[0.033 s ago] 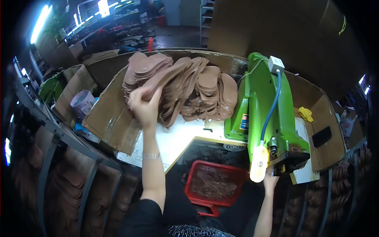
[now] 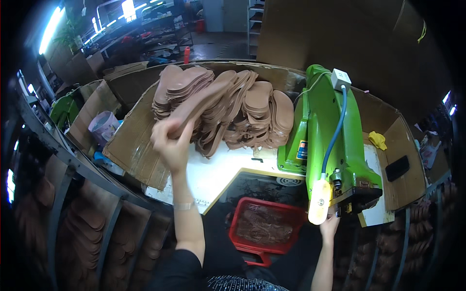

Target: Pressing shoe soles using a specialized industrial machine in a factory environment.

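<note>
My left hand is closed on the near end of a brown shoe insole, which slants up and to the right across a heap of similar insoles. Its far end still lies on the heap. On the right stands a green machine with a long arm, a blue cable and a yellow-white lamp. Under the machine's dark head is my right hand. The lamp and head cover its fingertips, so whether it grips anything is hidden.
A red bin holding brown trimmings sits below the notch in the white tabletop. Cardboard walls surround the table. On the right lie a yellow cloth and a black phone. Racks of insoles stand below.
My left hand has shifted slightly left and nearer, drawing the insole's near end with it. My right hand stays under the machine head.
</note>
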`<state>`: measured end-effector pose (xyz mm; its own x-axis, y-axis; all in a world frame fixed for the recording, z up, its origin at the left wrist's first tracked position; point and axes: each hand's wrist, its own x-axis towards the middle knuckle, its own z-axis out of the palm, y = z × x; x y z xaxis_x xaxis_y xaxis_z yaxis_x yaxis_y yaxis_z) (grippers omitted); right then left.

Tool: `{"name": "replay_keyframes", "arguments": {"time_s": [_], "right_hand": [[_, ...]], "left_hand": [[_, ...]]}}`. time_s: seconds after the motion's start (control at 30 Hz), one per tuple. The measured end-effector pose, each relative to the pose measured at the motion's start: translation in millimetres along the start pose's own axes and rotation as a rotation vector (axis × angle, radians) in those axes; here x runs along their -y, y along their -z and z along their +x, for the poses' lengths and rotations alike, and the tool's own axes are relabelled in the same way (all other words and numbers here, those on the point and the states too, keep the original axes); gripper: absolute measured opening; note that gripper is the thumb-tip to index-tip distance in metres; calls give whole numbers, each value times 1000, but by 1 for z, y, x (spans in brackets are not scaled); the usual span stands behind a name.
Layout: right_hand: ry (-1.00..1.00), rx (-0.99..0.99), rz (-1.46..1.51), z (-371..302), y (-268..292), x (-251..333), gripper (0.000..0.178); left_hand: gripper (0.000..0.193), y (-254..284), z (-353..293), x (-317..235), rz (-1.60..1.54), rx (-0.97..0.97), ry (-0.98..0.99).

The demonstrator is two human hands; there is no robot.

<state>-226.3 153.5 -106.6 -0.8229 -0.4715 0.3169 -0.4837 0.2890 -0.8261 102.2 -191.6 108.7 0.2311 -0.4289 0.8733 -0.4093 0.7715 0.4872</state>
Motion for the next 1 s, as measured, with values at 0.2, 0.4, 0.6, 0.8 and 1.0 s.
{"name": "replay_keyframes", "arguments": {"time_s": [0.2,0.4,0.6,0.8,1.0], "right_hand": [[-722,791,1287,-78,-19,93,54],[-914,685,1144,-114,10,70,42],[-757,338,960,-188,47,45,52],[-759,348,936,-208,43,57,53],[-795,138,1009,-180,89,57,60]], "left_hand": [[38,128,-65,-73,-321,767,51],[58,81,-183,-109,-900,962,636],[32,25,-251,-184,-854,1310,1105],[18,-25,-235,-213,-768,1215,931],[7,-16,-231,-218,-816,1149,986]]}}
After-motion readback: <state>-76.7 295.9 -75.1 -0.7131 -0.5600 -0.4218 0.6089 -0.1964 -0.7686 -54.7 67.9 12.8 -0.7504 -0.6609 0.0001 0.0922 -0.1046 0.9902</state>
